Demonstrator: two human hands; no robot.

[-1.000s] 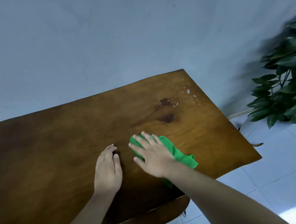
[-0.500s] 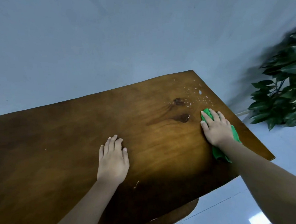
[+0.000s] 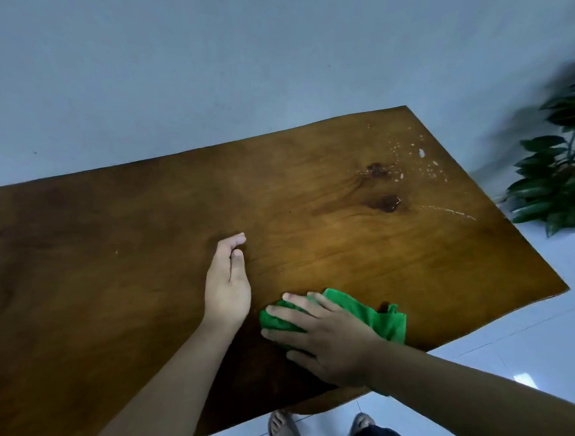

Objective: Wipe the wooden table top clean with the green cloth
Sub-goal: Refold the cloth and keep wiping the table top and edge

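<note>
Head view: right hand point(image 3: 329, 342), fingers spread flat, pressed the green cloth point(image 3: 374, 316) onto the wooden table top point(image 3: 115, 260) near its front edge. Left hand point(image 3: 226, 281), fingers straight and together, rested just beside it. White specks point(image 3: 422, 152) dotted the far right corner.

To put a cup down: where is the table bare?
The table is bare left of the left hand, to the far edge. Crowded: right hand pressing the green cloth at the front; droplets in the far right corner.

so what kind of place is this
Probably an indoor room, home or office: a wooden table against a plain wall, a white tiled floor, and a leafy plant beside it.
</note>
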